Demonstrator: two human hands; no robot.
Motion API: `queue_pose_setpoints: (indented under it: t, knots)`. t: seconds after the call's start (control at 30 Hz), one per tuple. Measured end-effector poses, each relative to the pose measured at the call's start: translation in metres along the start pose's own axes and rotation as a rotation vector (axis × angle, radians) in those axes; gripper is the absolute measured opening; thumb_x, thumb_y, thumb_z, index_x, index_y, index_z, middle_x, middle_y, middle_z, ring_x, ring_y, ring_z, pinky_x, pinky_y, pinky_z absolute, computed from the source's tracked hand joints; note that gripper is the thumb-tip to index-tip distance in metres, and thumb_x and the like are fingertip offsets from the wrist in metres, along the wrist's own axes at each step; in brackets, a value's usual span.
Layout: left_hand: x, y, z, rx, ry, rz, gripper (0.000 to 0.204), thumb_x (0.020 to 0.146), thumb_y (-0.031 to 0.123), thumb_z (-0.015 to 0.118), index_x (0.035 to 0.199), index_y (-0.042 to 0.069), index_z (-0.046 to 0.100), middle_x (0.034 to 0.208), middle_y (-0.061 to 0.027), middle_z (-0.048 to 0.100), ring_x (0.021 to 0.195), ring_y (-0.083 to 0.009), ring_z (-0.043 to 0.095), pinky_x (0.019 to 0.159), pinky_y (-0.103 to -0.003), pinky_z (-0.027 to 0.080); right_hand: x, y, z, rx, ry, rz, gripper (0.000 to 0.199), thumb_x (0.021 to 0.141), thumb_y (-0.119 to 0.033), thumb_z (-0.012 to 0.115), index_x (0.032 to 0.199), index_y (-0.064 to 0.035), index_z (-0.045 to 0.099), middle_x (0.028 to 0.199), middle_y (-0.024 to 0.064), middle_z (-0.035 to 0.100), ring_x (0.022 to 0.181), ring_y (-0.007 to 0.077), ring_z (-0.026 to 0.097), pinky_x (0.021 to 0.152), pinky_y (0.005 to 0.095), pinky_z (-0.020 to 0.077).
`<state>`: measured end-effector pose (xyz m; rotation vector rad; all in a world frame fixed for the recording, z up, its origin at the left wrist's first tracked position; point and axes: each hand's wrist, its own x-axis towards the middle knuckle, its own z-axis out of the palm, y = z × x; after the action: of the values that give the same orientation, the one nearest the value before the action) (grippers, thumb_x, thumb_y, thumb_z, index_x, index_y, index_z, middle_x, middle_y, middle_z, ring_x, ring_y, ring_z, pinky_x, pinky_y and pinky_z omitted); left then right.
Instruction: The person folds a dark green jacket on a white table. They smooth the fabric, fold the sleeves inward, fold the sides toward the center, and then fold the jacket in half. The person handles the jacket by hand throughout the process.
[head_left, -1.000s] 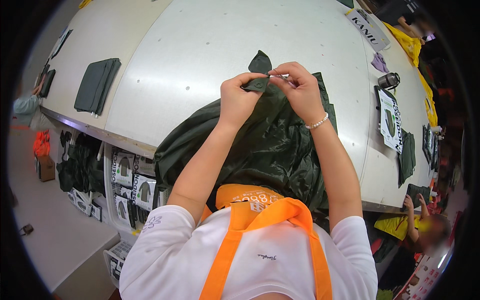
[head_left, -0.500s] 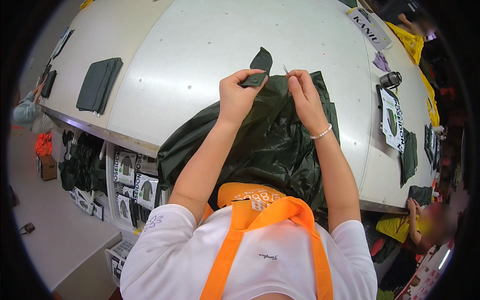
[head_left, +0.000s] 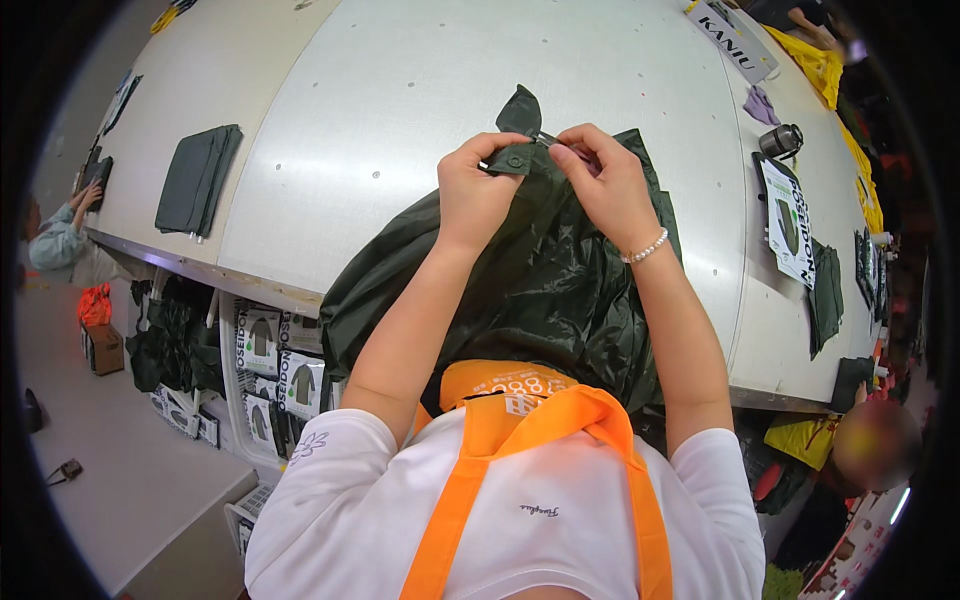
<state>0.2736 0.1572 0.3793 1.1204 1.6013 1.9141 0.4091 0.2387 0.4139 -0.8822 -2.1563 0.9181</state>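
A dark green, shiny waterproof garment (head_left: pixel 520 290) lies bunched over the near edge of the table and hangs down in front of me. My left hand (head_left: pixel 482 190) is closed on a tab of this garment with a round snap button (head_left: pixel 516 161) on it, and a pointed flap of the fabric stands up past the fingers. Pinched in my right hand (head_left: pixel 610 180) is a slim, pointed metal tool (head_left: pixel 545 138), like tweezers or thread snips; I cannot tell which. Its tip meets the fabric beside the tab.
Folded green garments (head_left: pixel 198 180) lie on the left of the white table (head_left: pixel 400 90). On the right are a flask (head_left: pixel 781 141), a purple cloth (head_left: pixel 760 105) and a packaged garment (head_left: pixel 787 220). Below the left edge stand racks of packages (head_left: pixel 262 340). Other people work at both sides.
My right hand has moved left, bringing the metal tool from beside the garment onto the fabric by the tab. My left hand keeps its hold in nearly the same place.
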Motion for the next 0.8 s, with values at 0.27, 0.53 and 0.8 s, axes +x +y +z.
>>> queue_pose_setpoints:
  t: [0.27,0.53,0.8]
  knots:
    - [-0.001,0.003,-0.001,0.005,-0.004,-0.056,0.013,0.078,0.001,0.071,0.092,-0.001,0.070,0.079,-0.0014,0.066,0.073,-0.0066,0.056,0.066,-0.020,0.044,0.000,-0.002,0.000,0.057,0.050,0.016,0.018,0.085,-0.019,0.067,0.092,-0.0028,0.063,0.076,0.0073,0.063,0.067,0.0142,0.058,0.062,0.0261,0.0464]
    - [0.004,0.005,-0.001,-0.412,0.022,-0.326,0.014,0.080,0.003,0.070,0.093,-0.004,0.069,0.084,-0.0040,0.066,0.077,-0.0077,0.057,0.070,-0.020,0.045,-0.008,0.005,0.028,0.331,0.121,-0.001,0.017,0.085,-0.013,0.068,0.094,-0.0008,0.060,0.074,0.0032,0.059,0.066,0.0080,0.051,0.062,0.0219,0.0433]
    - [0.002,0.007,-0.002,-0.439,0.017,-0.358,0.016,0.081,0.003,0.070,0.094,-0.003,0.068,0.085,-0.0044,0.066,0.077,-0.0084,0.058,0.071,-0.021,0.045,-0.007,0.003,0.034,0.249,0.165,-0.025,0.015,0.085,-0.011,0.067,0.094,-0.0013,0.060,0.075,0.0039,0.060,0.066,0.0083,0.053,0.061,0.0228,0.0446]
